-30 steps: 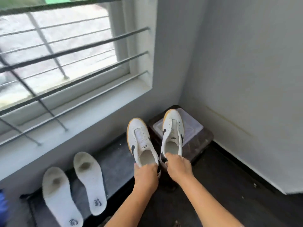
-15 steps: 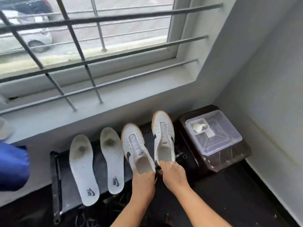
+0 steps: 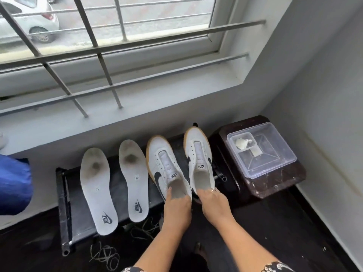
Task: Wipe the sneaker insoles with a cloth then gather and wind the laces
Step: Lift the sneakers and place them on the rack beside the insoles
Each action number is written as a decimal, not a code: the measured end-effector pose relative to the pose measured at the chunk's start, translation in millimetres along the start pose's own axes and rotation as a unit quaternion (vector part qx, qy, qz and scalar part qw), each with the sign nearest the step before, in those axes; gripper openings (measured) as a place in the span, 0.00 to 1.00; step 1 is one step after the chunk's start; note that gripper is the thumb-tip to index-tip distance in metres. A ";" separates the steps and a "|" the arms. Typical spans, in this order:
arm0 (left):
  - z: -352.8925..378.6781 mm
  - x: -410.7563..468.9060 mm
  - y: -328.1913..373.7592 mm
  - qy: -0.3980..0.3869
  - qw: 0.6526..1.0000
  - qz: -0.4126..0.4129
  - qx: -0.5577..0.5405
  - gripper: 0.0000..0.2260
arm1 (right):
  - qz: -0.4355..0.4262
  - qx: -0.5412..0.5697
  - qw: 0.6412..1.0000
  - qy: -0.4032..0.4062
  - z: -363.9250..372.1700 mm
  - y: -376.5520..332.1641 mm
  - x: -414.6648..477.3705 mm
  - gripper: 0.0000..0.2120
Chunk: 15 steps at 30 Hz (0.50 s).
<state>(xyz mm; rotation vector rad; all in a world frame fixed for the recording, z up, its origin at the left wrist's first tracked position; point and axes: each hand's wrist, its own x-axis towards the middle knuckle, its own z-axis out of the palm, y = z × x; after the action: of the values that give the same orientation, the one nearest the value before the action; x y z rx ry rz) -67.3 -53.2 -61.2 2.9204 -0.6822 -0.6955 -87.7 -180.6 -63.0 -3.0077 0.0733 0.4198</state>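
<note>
Two white sneakers with gum soles are shown toe-to-wall on a low black bench under a barred window. The left sneaker is held at the heel by the left hand, with the fingers curled round the collar and one finger laid along its rim. The right sneaker is gripped the same way by the right hand, with the fingers hooked over the heel opening. Two insoles are laid flat on the bench just beside the left sneaker, each marked by a dark stain near the forefoot and seemingly not yet wiped. Loose laces are scattered on the dark floor below the bench's front edge. No cloth can be identified for certain, though something pale is seen inside a clear plastic box at the right. The heels appear to sit at the bench's front edge, so a sneaker could be tipped off if released carelessly, and the laces could be trodden on or tangled further.
</note>
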 end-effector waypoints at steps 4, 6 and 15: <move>-4.5 2.8 -6.6 -0.007 1.000 0.021 -0.010 0.16 | -0.010 -0.010 1.000 0.019 -0.9 2.1 0.5 0.21; -5.8 3.8 -8.8 0.006 1.000 0.018 -0.018 0.19 | -0.013 -0.011 0.999 0.028 -1.9 2.6 3.0 0.21; -21.1 14.2 5.7 0.118 0.982 -0.057 -0.135 0.10 | -0.014 0.051 0.998 -0.028 -5.6 21.3 2.8 0.08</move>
<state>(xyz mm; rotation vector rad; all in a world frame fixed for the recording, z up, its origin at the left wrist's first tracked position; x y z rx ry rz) -49.0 -65.3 -47.2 2.7423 -0.3661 -0.4017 -84.8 -202.5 -60.5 -2.8907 0.0459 0.4811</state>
